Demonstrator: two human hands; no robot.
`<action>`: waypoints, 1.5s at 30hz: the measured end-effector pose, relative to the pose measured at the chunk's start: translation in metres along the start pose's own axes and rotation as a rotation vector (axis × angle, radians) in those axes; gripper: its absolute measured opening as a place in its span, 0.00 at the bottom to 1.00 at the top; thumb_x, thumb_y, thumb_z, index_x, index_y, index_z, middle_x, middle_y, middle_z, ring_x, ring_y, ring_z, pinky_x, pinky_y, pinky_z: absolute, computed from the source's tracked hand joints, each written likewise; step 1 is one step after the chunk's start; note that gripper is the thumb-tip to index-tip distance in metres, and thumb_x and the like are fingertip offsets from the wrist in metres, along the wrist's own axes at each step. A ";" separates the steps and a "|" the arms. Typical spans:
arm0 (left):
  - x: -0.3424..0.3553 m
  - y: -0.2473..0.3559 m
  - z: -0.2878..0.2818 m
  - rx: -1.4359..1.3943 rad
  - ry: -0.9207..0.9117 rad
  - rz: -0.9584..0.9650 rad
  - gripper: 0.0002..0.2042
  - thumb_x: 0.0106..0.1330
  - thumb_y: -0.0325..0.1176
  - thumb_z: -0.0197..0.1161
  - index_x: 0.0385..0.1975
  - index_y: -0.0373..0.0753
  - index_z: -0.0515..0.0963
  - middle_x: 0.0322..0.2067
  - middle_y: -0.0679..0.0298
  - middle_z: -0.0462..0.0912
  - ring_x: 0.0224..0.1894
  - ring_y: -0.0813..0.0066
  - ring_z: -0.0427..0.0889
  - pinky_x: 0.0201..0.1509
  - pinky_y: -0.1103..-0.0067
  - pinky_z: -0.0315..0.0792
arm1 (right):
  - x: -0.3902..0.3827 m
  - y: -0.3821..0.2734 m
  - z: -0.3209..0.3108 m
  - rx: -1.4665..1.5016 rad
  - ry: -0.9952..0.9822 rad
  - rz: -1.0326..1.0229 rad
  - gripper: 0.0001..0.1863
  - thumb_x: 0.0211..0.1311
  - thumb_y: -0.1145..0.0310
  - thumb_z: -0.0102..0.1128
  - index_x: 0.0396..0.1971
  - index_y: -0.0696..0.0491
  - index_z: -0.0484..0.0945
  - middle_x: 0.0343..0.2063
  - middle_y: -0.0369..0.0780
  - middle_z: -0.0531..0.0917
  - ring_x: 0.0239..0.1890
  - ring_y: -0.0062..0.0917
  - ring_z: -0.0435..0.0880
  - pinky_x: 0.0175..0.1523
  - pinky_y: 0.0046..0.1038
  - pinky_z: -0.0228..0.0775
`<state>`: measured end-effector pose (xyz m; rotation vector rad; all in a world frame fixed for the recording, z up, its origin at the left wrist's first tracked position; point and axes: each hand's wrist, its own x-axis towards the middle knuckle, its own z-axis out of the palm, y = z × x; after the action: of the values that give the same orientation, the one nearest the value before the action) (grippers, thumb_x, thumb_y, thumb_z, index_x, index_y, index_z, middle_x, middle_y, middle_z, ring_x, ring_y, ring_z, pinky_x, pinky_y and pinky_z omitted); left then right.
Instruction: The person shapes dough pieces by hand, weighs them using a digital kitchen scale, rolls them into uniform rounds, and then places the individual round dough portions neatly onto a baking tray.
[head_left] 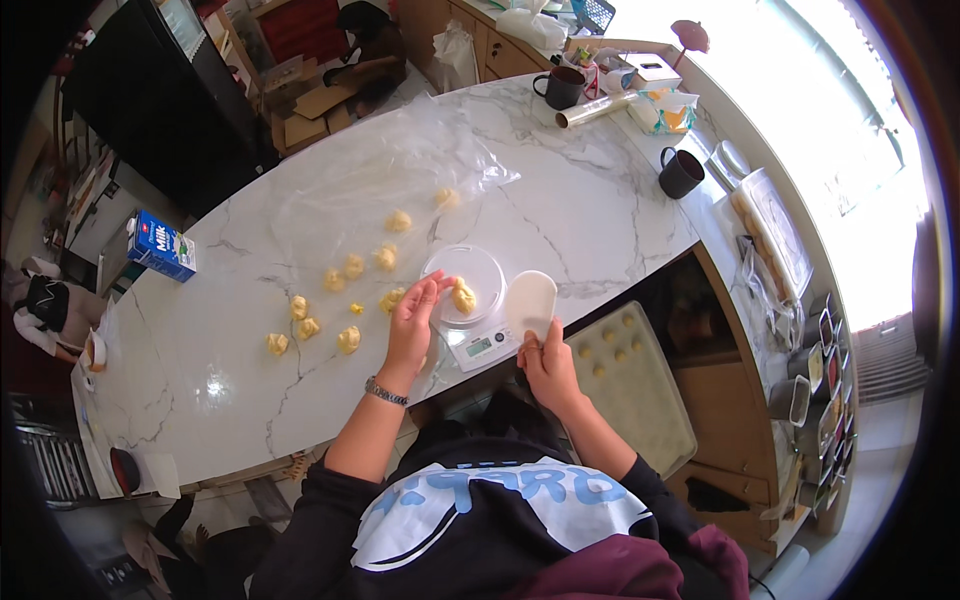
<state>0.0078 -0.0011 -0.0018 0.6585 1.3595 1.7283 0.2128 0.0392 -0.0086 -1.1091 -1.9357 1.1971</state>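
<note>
A white kitchen scale (462, 352) with a round clear plate (478, 262) stands near the counter's front edge. One lump of yellow dough (463, 298) rests on its plate. My left hand (408, 325) reaches over the plate's left side, fingers stretched out beside that lump; whether the fingertips touch it I cannot tell. In my right hand (546, 367) is a white dough scraper (532, 300), gripped at its near end and held to the right of the scale. Several more dough lumps (348, 340) lie scattered on the marble counter, left of the scale.
A clear plastic sheet (350, 165) covers some lumps toward the back. A tray (640, 385) with small dough balls sits lower, right of me. Dark mugs (681, 174), a tissue pack (664, 112) and a milk carton (162, 246) stand on the counter. Another person (372, 50) is beyond it.
</note>
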 end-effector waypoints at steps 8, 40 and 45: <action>-0.026 -0.022 -0.039 0.336 0.173 0.115 0.12 0.71 0.34 0.51 0.41 0.33 0.77 0.40 0.61 0.81 0.47 0.75 0.77 0.52 0.78 0.69 | -0.005 0.010 -0.025 0.064 0.097 0.112 0.11 0.68 0.71 0.45 0.41 0.63 0.58 0.16 0.42 0.77 0.17 0.28 0.76 0.23 0.27 0.67; -0.097 -0.057 -0.078 1.072 0.261 0.504 0.09 0.53 0.30 0.69 0.33 0.40 0.80 0.29 0.65 0.81 0.35 0.68 0.78 0.45 0.73 0.66 | 0.007 -0.015 0.003 -0.083 -0.250 -0.055 0.14 0.64 0.68 0.49 0.42 0.60 0.61 0.18 0.50 0.78 0.20 0.46 0.78 0.25 0.41 0.68; -0.111 -0.049 -0.076 1.032 0.341 0.405 0.08 0.53 0.26 0.68 0.33 0.40 0.81 0.31 0.65 0.82 0.36 0.67 0.78 0.46 0.72 0.68 | 0.022 -0.051 0.048 -0.433 -0.722 -0.273 0.12 0.62 0.64 0.48 0.37 0.56 0.62 0.14 0.49 0.77 0.19 0.48 0.77 0.26 0.46 0.67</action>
<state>0.0187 -0.1308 -0.0607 1.2948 2.5253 1.3588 0.1462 0.0266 0.0189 -0.5904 -2.8912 1.1435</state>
